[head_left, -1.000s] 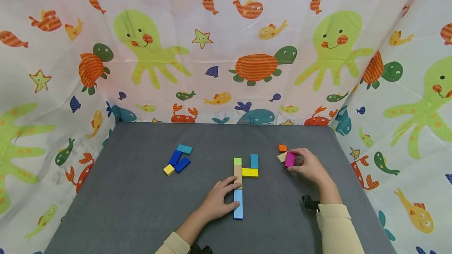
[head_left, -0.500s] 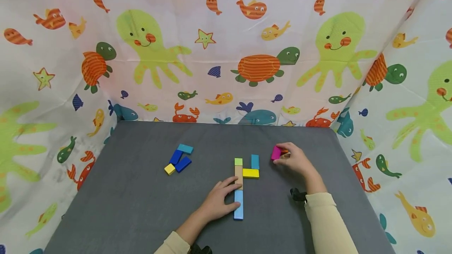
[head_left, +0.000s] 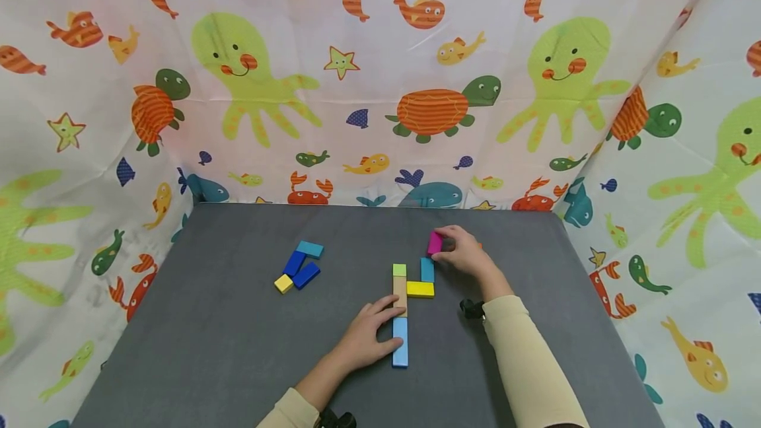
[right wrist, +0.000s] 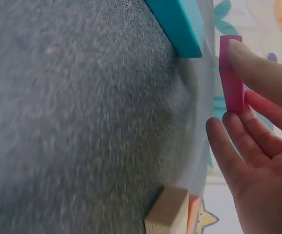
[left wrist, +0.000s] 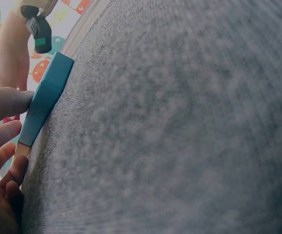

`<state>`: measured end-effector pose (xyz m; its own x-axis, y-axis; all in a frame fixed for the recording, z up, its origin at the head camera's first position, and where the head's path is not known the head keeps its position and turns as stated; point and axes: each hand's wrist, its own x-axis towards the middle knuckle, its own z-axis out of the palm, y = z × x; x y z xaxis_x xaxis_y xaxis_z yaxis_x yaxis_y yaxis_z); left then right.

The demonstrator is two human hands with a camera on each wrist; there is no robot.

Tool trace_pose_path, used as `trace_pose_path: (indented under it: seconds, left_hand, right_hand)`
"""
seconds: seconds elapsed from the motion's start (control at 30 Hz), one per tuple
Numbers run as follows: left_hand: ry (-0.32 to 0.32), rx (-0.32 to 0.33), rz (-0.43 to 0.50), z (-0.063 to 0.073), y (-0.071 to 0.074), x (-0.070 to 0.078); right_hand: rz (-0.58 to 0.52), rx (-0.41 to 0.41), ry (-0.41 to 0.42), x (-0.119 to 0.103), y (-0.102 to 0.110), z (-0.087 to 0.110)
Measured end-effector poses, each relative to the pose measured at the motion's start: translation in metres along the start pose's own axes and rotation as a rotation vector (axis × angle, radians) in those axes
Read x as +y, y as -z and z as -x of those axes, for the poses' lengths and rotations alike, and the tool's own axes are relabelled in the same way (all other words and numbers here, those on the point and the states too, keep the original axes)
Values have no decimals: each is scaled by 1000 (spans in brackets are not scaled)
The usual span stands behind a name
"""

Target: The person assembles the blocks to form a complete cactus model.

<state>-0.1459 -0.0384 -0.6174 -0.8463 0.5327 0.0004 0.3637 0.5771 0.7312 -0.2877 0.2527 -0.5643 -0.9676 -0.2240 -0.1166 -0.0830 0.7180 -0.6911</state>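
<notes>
In the head view my right hand (head_left: 468,258) pinches a magenta block (head_left: 434,243) between thumb and fingers, just beyond an upright-lying blue block (head_left: 427,271). The right wrist view shows the magenta block (right wrist: 232,85) lifted off the cloth. My left hand (head_left: 364,341) rests against a column of blocks. Its thumb touches the long light blue block (head_left: 401,354), and its fingertips lie on the plain wooden block (head_left: 400,288). A small green block (head_left: 399,270) caps the column. Beside it lies a yellow block (head_left: 420,290), touching the blue one.
Dark blue blocks (head_left: 306,275), a teal block (head_left: 310,249) and a small yellow block (head_left: 283,283) form a cluster at left. Near the right hand lie a plain wooden block (right wrist: 168,209) and an orange block (right wrist: 193,212). A patterned curtain (head_left: 368,98) borders the grey tabletop (head_left: 238,349).
My right hand has carried the magenta block leftward and slightly away, from beside the wooden and orange blocks to beyond the blue block. The left hand has stayed in place.
</notes>
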Motion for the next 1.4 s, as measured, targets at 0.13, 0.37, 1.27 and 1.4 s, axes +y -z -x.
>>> trace_pose_path:
  seconds: [0.13, 0.37, 1.27, 1.4]
  left_hand:
    - [-6, 3, -2, 0, 0, -1]
    - [5, -6, 0, -1, -1, 0]
    - [-10, -5, -5, 1, 1, 1]
    - [1, -11, 1, 0, 1, 0]
  right_hand:
    - [13, -1, 16, 0, -4, -9]
    - [42, -39, 21, 7, -12, -15]
    - [82, -55, 128, -2, -21, 30]
    - [119, -110, 115, 0, -26, 42]
